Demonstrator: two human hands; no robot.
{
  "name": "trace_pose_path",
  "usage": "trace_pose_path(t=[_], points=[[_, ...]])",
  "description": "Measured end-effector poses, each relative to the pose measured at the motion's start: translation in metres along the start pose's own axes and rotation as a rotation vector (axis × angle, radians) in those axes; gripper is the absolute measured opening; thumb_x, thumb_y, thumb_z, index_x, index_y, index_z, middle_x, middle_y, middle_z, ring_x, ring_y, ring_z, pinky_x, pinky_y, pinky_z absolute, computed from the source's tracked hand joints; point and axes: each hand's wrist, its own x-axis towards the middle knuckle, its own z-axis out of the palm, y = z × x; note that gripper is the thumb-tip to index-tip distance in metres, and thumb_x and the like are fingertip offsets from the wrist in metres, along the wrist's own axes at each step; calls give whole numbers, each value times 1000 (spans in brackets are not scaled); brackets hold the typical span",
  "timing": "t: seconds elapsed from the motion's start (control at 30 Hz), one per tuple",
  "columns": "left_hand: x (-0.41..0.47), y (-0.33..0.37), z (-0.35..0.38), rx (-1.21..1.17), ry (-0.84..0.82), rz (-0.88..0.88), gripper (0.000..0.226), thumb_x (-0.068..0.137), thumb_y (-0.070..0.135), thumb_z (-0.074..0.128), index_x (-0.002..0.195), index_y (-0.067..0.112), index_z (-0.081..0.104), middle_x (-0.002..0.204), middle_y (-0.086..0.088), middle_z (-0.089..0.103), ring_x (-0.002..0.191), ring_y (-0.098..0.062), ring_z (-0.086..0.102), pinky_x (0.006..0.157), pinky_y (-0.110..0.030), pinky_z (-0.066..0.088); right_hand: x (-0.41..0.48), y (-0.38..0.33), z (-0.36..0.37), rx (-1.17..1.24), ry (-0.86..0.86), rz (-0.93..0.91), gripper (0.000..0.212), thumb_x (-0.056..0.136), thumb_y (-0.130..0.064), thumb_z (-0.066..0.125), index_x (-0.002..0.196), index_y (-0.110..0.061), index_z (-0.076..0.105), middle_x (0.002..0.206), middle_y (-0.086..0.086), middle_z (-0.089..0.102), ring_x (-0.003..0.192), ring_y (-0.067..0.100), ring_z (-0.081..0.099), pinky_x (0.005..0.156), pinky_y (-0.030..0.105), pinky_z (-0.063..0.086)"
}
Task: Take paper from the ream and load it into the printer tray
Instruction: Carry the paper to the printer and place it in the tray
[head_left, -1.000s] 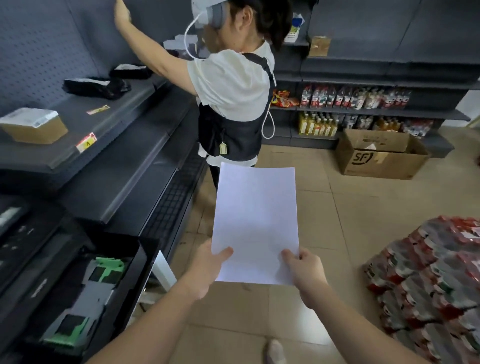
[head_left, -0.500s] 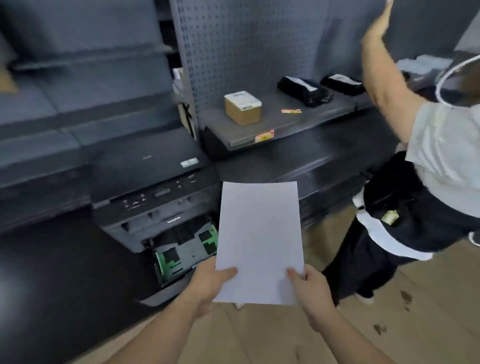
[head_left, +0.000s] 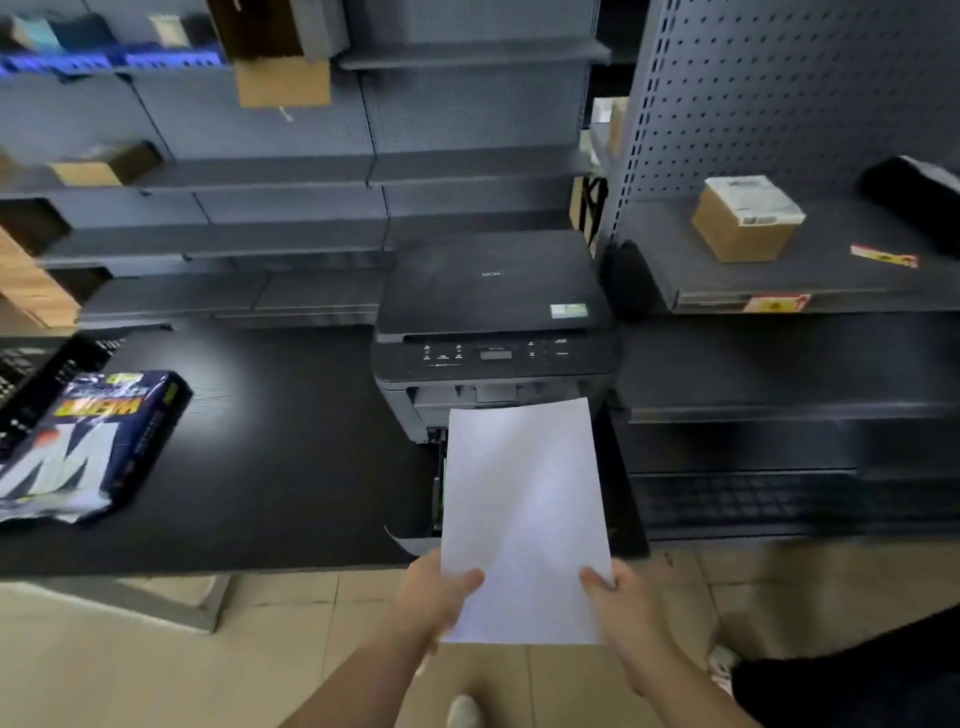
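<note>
I hold a thin stack of white paper (head_left: 524, 514) by its near edge, my left hand (head_left: 439, 592) at its left corner and my right hand (head_left: 621, 605) at its right corner. The paper hangs flat above the pulled-out printer tray (head_left: 437, 486), hiding most of it; only the tray's left edge shows. The black printer (head_left: 493, 312) stands just behind on a dark shelf. An opened blue paper ream (head_left: 83, 441) lies on the shelf at the far left.
Dark shelving (head_left: 779, 291) runs along the right with a small cardboard box (head_left: 745, 218) on it. More boxes (head_left: 283, 80) sit on upper shelves. A person's dark clothing (head_left: 857, 680) shows at the bottom right. Tiled floor lies below.
The view has swung left, so the printer now sits straight ahead and the ream has come into sight. The other person has slipped almost out of view. Both hands still hold the paper.
</note>
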Motion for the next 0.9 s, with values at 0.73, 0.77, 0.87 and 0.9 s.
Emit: trace_pose_path(t=[0.73, 0.77, 0.87, 0.9], points=[[88, 9, 1, 8, 26, -185, 13, 84, 1, 65, 95, 5, 70, 88, -6, 75, 77, -23, 73, 64, -32, 60, 79, -9, 30, -107, -110, 200, 14, 91, -19, 60, 100, -17, 70, 92, -2, 71, 85, 19, 67, 74, 32, 54], [90, 11, 3, 0, 24, -189, 18, 83, 2, 66, 100, 3, 71, 92, -9, 76, 81, -27, 74, 71, -38, 62, 83, -10, 29, -107, -120, 205, 16, 91, -20, 60, 103, -16, 71, 94, 0, 72, 86, 20, 67, 78, 33, 55], [97, 16, 6, -14, 36, -204, 25, 83, 2, 67, 108, 2, 69, 99, -12, 76, 86, -31, 74, 80, -44, 61, 95, -12, 27, -125, -148, 225, 22, 92, -22, 60, 109, -14, 70, 101, 2, 72, 90, 22, 67, 82, 34, 55], [100, 18, 6, -10, 40, -205, 27, 83, 3, 68, 109, 2, 69, 100, -12, 76, 87, -31, 74, 81, -44, 61, 99, -13, 27, -136, -157, 232, 24, 92, -23, 59, 111, -13, 69, 104, 3, 71, 92, 23, 66, 83, 35, 55]])
